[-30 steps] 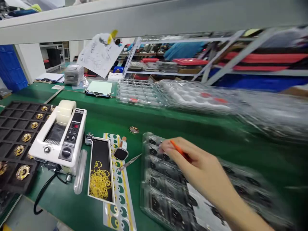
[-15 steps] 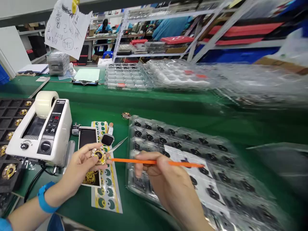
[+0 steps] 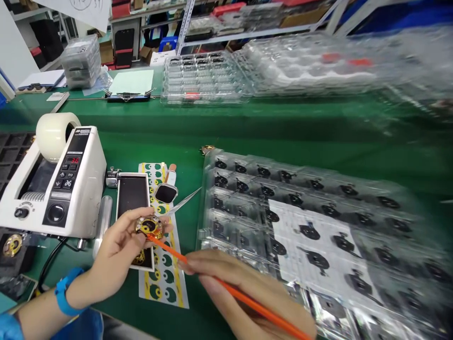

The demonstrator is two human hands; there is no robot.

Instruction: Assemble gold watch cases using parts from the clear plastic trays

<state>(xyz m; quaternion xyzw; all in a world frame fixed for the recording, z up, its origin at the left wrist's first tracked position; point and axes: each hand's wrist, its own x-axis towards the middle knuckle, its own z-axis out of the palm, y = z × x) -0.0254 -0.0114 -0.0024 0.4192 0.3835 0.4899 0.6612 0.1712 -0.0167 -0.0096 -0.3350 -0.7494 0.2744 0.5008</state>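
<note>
My left hand (image 3: 118, 252) pinches a small round gold and black part (image 3: 149, 226) above a black tray of yellow rings (image 3: 133, 198). A thin orange stick (image 3: 226, 288) lies gripped in my right hand (image 3: 244, 293), its tip touching the gold part. Both hands hover over a strip of green and yellow stickers (image 3: 163, 274) on the green table (image 3: 148, 137). To the right lie clear blister trays (image 3: 300, 212) with small black parts in their pockets.
A white tape dispenser (image 3: 53, 182) with a tape roll stands at the left, beside black trays (image 3: 14, 146) holding gold parts. Metal tweezers (image 3: 182, 204) and a small black pad (image 3: 166, 192) lie near the sticker strip. More clear trays (image 3: 201, 78) stack at the back.
The view dropped lower. The orange stick swung from lying level to slanting up-left, and its tip now meets the gold part in my left hand.
</note>
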